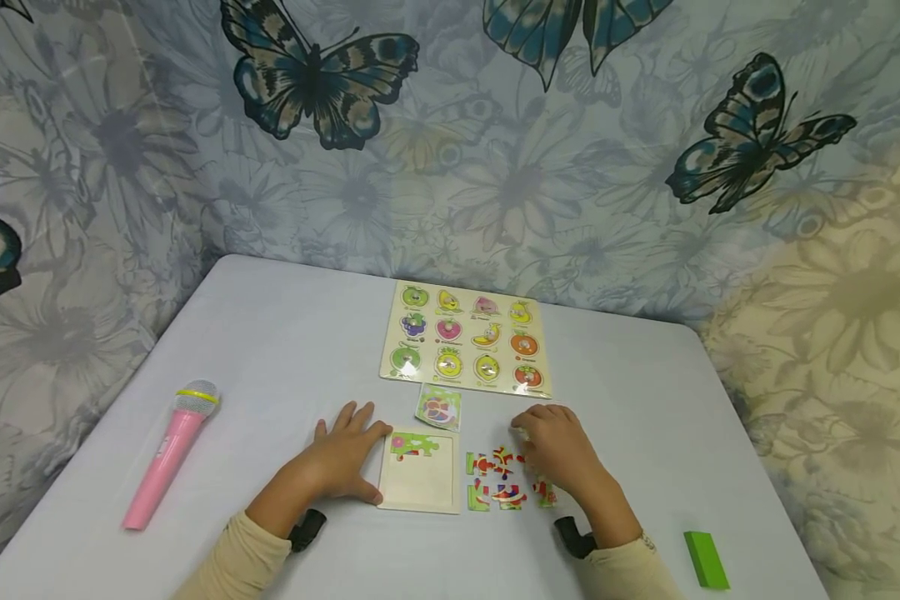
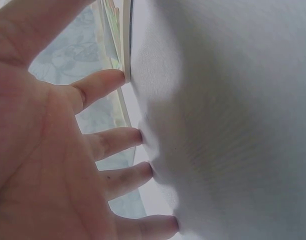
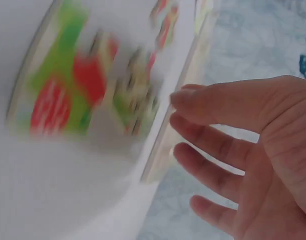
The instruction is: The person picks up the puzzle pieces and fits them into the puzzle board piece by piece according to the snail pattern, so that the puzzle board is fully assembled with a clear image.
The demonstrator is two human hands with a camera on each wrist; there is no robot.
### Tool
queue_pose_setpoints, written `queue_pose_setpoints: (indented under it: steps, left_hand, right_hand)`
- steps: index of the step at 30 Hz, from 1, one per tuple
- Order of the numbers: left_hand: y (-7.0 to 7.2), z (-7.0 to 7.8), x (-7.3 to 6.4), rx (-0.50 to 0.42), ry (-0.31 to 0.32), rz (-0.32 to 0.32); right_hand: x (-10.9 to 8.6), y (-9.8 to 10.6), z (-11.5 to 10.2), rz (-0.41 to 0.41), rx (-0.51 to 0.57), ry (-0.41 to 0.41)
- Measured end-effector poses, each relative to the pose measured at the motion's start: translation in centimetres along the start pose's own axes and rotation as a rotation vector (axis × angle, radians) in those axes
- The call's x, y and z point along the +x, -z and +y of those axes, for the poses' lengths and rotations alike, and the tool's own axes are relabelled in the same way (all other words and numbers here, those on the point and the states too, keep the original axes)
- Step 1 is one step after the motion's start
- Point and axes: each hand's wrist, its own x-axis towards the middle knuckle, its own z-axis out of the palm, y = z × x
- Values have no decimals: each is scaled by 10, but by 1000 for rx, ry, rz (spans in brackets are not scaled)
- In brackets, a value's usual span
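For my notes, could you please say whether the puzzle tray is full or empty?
The puzzle tray is partly filled: green pieces sit near its top, its lower part bare.

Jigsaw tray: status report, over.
Left hand touching jigsaw tray; right hand at loose jigsaw pieces, grip unclear. Tray partly filled along its top. Picture card just behind, apparently not blocking.

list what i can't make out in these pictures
Head view: the right hand hides whatever lies directly beneath it.
Right wrist view: the puzzle pieces are blurred, so their printed details are lost.
Head view: the fruit board carries lettering too small to read.
Head view: the top edge cuts off the top-centre butterfly.
Left wrist view: the top edge cuts off the puzzle tray.
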Motion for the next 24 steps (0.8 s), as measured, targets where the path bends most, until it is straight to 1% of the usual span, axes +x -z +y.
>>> queue_pose_setpoints:
  steps: [3, 7, 10, 15, 24]
  left_hand:
    - [0, 0, 0, 2, -2, 0]
    - [1, 0, -1, -6, -4, 0]
    - [1, 1, -1, -5, -5, -2]
    - [1, 1, -1, 1, -6, -3]
    - [0, 1, -1, 1, 6, -5]
  right_hand:
    - [-4, -1, 12, 2, -4, -10]
    - [-5, -4, 20, -13, 10, -16]
    - [-6, -7, 21, -16, 21, -28]
    - [-6, -9, 21, 4, 22, -35]
    - [-3, -10, 22, 0, 22, -23]
